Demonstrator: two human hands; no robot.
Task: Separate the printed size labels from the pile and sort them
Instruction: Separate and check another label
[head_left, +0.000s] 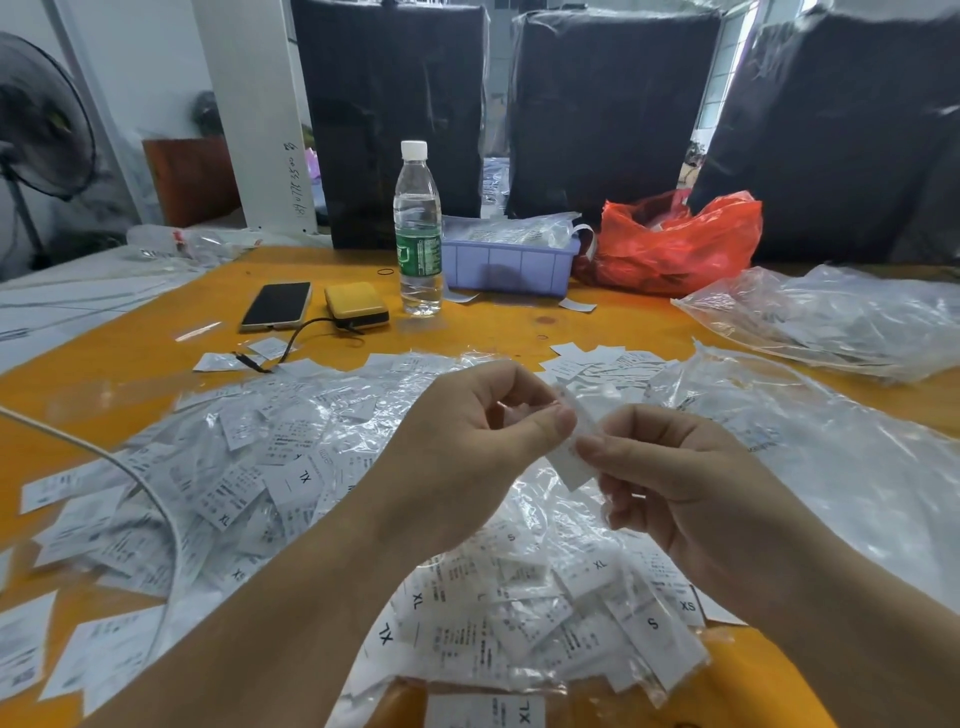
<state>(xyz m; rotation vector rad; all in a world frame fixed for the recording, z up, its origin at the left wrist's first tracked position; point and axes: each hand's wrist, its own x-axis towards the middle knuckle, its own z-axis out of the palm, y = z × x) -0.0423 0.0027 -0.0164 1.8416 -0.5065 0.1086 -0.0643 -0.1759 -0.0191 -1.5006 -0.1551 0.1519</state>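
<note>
Left hand (467, 441) and right hand (670, 467) each pinch one white label (571, 441) between thumb and fingers (558, 423), held above the label pile (270, 467) in clear bags on the orange table (130, 353), bottle (418, 228) and purple bin (509, 265) behind.

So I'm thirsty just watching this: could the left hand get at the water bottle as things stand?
Probably not right away. The left hand is pinching a white label together with the right hand. Once it lets go, the path looks free: only the label pile and bare table lie before the water bottle.
</note>
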